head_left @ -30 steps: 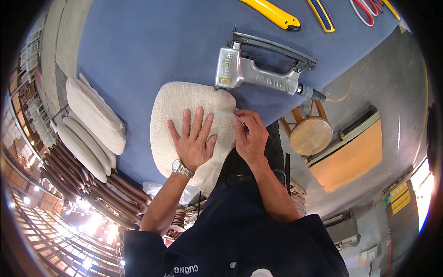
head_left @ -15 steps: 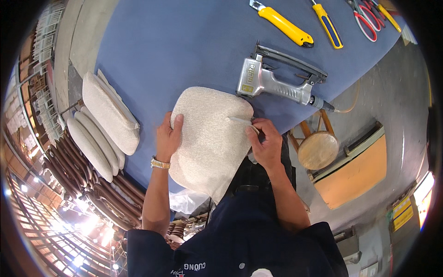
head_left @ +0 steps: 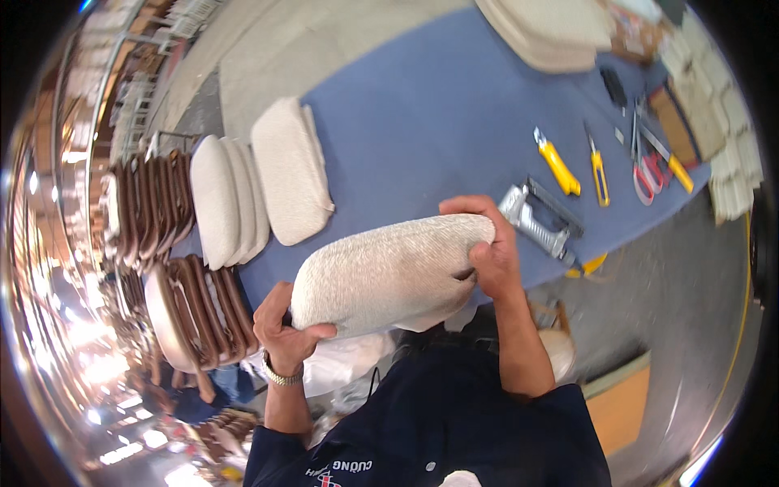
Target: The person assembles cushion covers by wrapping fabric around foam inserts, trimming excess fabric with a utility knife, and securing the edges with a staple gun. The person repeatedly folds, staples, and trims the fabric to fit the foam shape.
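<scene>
A beige fabric-covered cushion (head_left: pixel 385 272) is held tilted above the near edge of the blue table, its padded edge toward me. My left hand (head_left: pixel 288 329) grips its left end, thumb across the lower corner. At the other end my right hand (head_left: pixel 493 247) is closed on the cushion, thumb in front and fingers over the top. A small dark gap or fold in the fabric shows beside the right thumb. Just right of that hand, a silver staple gun (head_left: pixel 537 221) lies on the table, with a hose fitting at its end.
A yellow utility knife (head_left: pixel 558 168), a yellow screwdriver (head_left: pixel 599 172) and red-handled scissors (head_left: pixel 643 177) lie at the right. More beige cushions (head_left: pixel 292 172) rest at the left, beside brown ones (head_left: pixel 199 312). Beige pads (head_left: pixel 548 36) sit at the far edge. A round stool (head_left: pixel 557 351) stands below.
The cushion has been tipped from showing its broad face to showing its padded edge. My left hand has moved lower, my right slightly outward. The view has swung, bringing in more of the table.
</scene>
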The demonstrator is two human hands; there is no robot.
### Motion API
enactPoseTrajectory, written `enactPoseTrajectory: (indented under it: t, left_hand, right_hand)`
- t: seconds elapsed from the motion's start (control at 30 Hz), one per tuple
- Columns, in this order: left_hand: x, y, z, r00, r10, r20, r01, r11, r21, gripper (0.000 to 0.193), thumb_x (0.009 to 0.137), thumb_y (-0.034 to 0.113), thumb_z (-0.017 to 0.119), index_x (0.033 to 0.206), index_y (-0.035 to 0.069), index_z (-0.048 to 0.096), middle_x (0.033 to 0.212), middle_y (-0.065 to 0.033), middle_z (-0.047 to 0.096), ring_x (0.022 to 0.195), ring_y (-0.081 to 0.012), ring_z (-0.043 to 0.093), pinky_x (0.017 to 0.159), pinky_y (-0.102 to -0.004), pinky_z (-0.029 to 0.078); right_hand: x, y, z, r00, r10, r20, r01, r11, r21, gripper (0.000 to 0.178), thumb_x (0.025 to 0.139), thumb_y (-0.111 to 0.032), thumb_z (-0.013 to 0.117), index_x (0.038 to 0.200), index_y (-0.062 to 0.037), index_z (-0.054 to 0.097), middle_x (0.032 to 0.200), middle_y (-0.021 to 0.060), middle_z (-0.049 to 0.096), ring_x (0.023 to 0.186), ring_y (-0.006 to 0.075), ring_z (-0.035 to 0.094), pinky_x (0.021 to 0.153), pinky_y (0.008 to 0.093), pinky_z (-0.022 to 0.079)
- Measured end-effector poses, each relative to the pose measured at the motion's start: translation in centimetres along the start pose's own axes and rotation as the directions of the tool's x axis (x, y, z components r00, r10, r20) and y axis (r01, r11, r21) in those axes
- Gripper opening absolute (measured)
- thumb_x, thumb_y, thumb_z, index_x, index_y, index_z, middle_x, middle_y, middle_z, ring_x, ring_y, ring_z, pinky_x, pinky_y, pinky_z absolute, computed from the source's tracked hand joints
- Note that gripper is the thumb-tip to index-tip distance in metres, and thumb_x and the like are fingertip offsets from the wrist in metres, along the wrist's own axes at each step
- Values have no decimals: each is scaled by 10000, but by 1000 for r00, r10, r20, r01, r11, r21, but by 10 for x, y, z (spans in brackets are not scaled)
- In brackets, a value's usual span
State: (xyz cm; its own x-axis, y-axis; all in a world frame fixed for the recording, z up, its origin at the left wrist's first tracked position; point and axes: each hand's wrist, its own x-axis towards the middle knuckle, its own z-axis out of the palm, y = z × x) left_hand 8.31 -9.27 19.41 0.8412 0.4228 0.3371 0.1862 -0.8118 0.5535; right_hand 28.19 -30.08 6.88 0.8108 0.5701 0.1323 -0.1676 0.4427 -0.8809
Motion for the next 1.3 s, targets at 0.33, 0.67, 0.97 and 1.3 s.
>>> enactPoseTrajectory:
  t: [0.33, 0.67, 0.97, 1.3]
  left_hand:
    - [-24, 51, -2, 976, 10, -216, -49, 983, -176, 657, 682, 367, 955, 1181, 28, 695, 1114, -138, 757, 995, -293, 749, 867, -366, 583]
    - [-59, 24, -10, 942, -76, -328, -17, 962, -272, 670, 656, 322, 971, 1179, -4, 709, 1125, -130, 765, 1020, -233, 742, 888, -346, 574]
    - [-61, 5, -6, 919, -134, -371, -10, 932, -361, 732, 662, 329, 973, 1241, -4, 675, 1174, -126, 748, 1069, -238, 724, 934, -345, 555]
    - [-144, -124, 189, 959, -219, -177, 215, 976, -44, 622, 766, 177, 834, 1349, 132, 623, 1347, -102, 674, 1235, -346, 628, 1023, -433, 521]
  right_hand:
    - [51, -73, 48, 783, -2, 622, 127, 979, -156, 583, 753, -372, 928, 1158, -11, 714, 1132, 109, 749, 1050, 198, 707, 931, 352, 548]
    - [47, -86, 90, 606, 90, 790, 354, 860, -369, 540, 716, -173, 933, 1183, -3, 722, 1149, 188, 759, 1092, 281, 730, 950, 361, 571]
    - [54, -73, 98, 516, -186, 836, 660, 709, -250, 457, 792, -148, 878, 1216, -57, 735, 1220, 165, 742, 1117, 281, 723, 955, 358, 566]
    - [127, -46, -29, 961, 44, 273, 24, 970, -242, 726, 1014, -484, 579, 1597, -147, 306, 1486, 268, 504, 1326, 365, 550, 1091, 477, 484]
